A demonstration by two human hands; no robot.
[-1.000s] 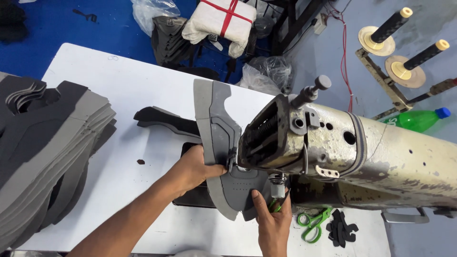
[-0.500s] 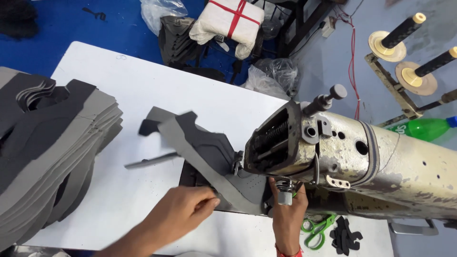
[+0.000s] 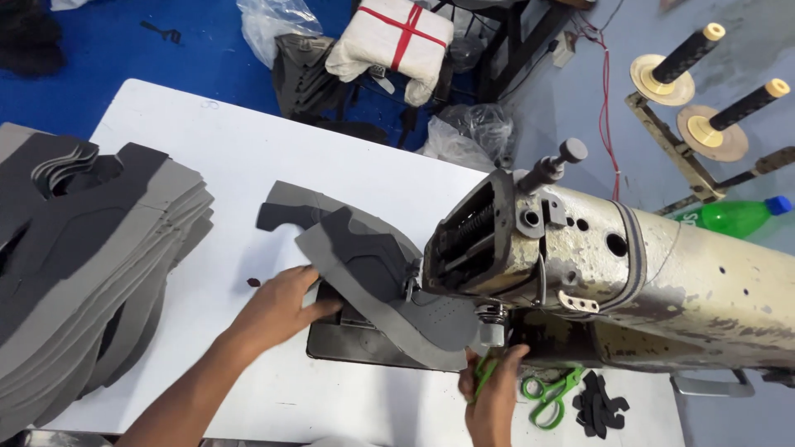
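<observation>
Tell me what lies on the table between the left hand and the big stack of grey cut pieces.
Head view: only bare white table between the left hand and the stack, except a small dark scrap near the hand.

Grey shoe piece point(image 3: 373, 281) now flatter, rotated

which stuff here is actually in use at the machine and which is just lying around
In use:
left hand
right hand
grey shoe panel
sewing machine

Lying about:
stack of grey panels
green scissors
green bottle
white bundle
</observation>
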